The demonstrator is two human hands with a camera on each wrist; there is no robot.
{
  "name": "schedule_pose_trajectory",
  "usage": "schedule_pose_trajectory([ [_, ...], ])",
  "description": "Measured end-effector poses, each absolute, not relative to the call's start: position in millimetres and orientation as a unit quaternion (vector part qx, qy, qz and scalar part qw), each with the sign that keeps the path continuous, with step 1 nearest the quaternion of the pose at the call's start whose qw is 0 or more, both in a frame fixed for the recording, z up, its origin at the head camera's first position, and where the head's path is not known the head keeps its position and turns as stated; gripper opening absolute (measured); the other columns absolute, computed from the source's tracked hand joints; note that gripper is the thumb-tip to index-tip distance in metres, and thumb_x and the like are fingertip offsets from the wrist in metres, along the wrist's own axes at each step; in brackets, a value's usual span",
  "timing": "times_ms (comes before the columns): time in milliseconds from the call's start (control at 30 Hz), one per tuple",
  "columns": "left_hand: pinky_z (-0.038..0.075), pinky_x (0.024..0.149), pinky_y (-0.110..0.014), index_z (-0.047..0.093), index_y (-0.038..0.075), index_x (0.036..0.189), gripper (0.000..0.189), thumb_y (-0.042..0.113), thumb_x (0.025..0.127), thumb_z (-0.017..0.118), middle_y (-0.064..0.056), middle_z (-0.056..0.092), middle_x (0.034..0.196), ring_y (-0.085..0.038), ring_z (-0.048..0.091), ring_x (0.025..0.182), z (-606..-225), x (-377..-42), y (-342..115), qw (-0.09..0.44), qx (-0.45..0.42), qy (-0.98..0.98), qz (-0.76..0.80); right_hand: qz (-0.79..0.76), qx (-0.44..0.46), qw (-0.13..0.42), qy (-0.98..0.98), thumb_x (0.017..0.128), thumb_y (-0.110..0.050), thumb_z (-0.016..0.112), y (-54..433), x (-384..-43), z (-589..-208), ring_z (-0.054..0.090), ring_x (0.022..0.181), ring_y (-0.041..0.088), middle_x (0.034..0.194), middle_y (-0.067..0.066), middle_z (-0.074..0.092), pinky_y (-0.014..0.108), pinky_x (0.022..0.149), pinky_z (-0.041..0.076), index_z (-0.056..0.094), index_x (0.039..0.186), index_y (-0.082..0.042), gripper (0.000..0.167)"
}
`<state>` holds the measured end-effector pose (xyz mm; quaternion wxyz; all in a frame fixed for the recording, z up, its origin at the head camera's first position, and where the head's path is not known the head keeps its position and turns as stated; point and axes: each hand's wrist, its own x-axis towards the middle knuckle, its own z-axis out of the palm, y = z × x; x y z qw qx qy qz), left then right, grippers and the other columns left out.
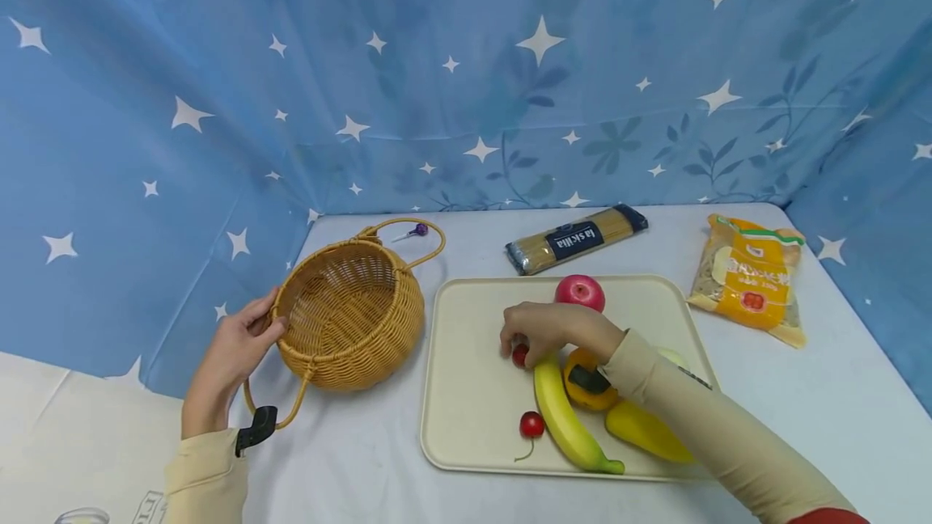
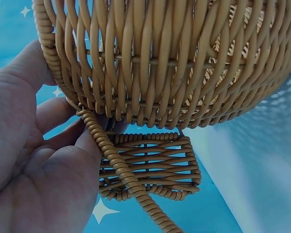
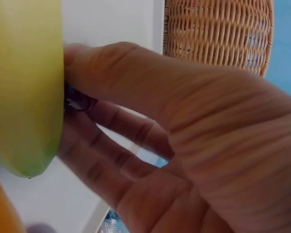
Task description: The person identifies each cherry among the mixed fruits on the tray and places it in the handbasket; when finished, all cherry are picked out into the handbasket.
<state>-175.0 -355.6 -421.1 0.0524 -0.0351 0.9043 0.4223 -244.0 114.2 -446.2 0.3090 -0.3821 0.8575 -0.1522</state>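
My left hand grips the rim of a round wicker basket, thumb inside and fingers outside. The basket tilts with its mouth towards me, and its inside shows only woven bottom and walls. Over the cream tray, my right hand pinches a dark red cherry between thumb and fingers, beside the upper end of a banana. A second cherry with a stem lies on the tray, left of the banana. In the right wrist view the banana partly hides the pinched cherry.
An orange, a yellow mango-like fruit and a red round fruit lie on the tray, partly under my right arm. Behind stands a spaghetti pack; a yellow food bag lies right. A small purple-topped item is behind the basket.
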Motion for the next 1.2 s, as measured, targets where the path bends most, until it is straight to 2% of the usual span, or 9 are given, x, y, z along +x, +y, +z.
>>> schedule_pose_trajectory([
  [200,0.045,0.088,0.003,0.022,0.005,0.169,0.068,0.021,0.112,0.055,-0.027,0.024,0.175,-0.048,0.036,0.156,-420,-176,-355,0.052,-0.034,0.903,0.426,-0.142,-0.367,0.321,0.861,0.088,-0.005,0.087,110,-241,-449,0.06,0.092,0.013,0.101,-0.004,0.071,0.025,0.086,0.059,0.084,0.103,-0.017,0.019],
  [567,0.044,0.087,0.003,0.021,0.006,0.17,0.069,0.022,0.112,0.055,-0.027,0.023,0.175,-0.047,0.035,0.156,-419,-177,-355,0.055,-0.033,0.903,0.424,-0.143,-0.38,0.309,0.86,0.088,-0.006,0.087,109,-243,-447,0.06,0.09,0.012,0.099,-0.004,0.07,0.023,0.083,0.058,0.083,0.103,-0.017,0.018],
  [833,0.045,0.09,0.002,0.021,0.002,0.169,0.068,0.018,0.112,0.055,-0.029,0.022,0.175,-0.049,0.035,0.156,-420,-176,-356,0.053,-0.027,0.901,0.429,-0.165,-0.46,0.238,0.839,0.093,-0.007,0.083,107,-250,-425,0.063,0.092,0.013,0.103,0.003,0.072,0.021,0.086,0.059,0.083,0.114,-0.009,0.021],
  [1067,0.05,0.092,-0.003,0.02,0.004,0.17,0.069,0.02,0.112,0.055,-0.032,0.023,0.174,-0.05,0.037,0.155,-421,-176,-357,0.058,-0.03,0.904,0.422,-0.226,-0.515,0.154,0.813,0.097,-0.007,0.078,103,-258,-403,0.07,0.099,0.016,0.109,0.007,0.07,0.023,0.089,0.064,0.079,0.117,-0.01,0.02],
  [1200,0.049,0.091,-0.002,0.019,0.004,0.17,0.069,0.019,0.113,0.055,-0.032,0.023,0.173,-0.05,0.036,0.155,-421,-175,-357,0.059,-0.031,0.902,0.427,-0.244,-0.53,0.11,0.805,0.098,-0.005,0.077,99,-262,-389,0.074,0.1,0.017,0.111,0.009,0.07,0.024,0.09,0.064,0.078,0.119,-0.007,0.022],
])
